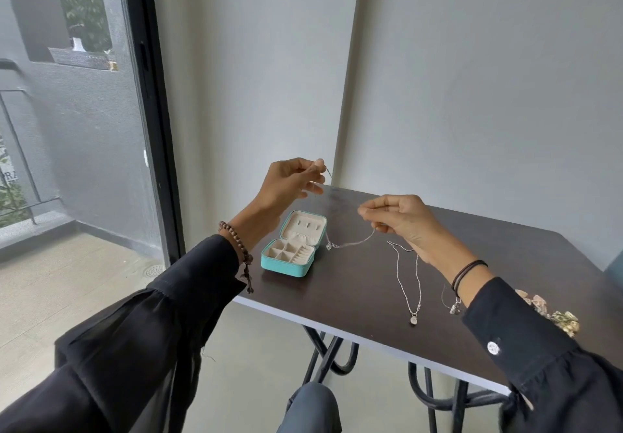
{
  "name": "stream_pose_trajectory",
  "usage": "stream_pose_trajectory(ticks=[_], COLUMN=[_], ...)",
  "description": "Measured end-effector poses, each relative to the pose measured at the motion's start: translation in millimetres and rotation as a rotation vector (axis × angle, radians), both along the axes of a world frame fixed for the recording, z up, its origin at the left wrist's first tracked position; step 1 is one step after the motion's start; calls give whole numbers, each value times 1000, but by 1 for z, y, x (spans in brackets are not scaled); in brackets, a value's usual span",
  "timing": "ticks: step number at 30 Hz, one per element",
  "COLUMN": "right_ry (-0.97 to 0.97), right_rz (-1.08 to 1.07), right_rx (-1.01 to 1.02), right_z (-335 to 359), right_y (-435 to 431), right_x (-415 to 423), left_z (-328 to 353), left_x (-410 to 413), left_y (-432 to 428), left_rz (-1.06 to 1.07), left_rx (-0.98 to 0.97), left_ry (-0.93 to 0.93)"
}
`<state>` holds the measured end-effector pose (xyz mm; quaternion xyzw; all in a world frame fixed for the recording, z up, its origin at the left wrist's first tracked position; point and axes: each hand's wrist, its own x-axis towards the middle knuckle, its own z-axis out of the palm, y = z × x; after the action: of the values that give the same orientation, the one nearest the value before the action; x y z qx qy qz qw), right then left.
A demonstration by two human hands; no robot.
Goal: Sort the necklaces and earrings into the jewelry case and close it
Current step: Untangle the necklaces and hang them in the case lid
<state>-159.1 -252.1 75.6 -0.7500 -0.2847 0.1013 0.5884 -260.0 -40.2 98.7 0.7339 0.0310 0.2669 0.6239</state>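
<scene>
A small teal jewelry case [285,266] stands open on the dark table [354,297], its cream lid upright and its compartments showing. My left hand [290,181] and my right hand [401,218] hold a thin silver necklace [354,243] raised above the table, each pinching one end. The chain sags between them and its small pendant hangs just right of the case. A second silver necklace [409,284] with a round pendant lies flat on the table under my right wrist.
Several pale and gold earrings [556,314] lie by my right sleeve near the table's right side. A small silver piece [455,308] lies beside my right wrist. A wall runs behind the table. A glass door and a balcony are to the left.
</scene>
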Motion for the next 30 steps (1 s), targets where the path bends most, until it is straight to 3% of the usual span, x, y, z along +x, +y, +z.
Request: stream_pose_trajectory(ticks=[5,9,16,25,30], right_ry=[11,51,-65,-13,10], right_rz=[-7,59,93,78,95], right_rx=[83,185,87,108,35], right_z=[0,14,25,15,1], right_y=[-8,-7,2,-14,-25], right_x=[3,0,-11,0,7], left_z=[-5,-10,-8,-6,-5], left_x=[3,0,4,7,9], left_y=[0,-13,-39,-44,-36], left_rz=[-25,-137,-342,-233,-126], left_rx=[16,163,251,210,91], left_ry=[84,220,212,69,65])
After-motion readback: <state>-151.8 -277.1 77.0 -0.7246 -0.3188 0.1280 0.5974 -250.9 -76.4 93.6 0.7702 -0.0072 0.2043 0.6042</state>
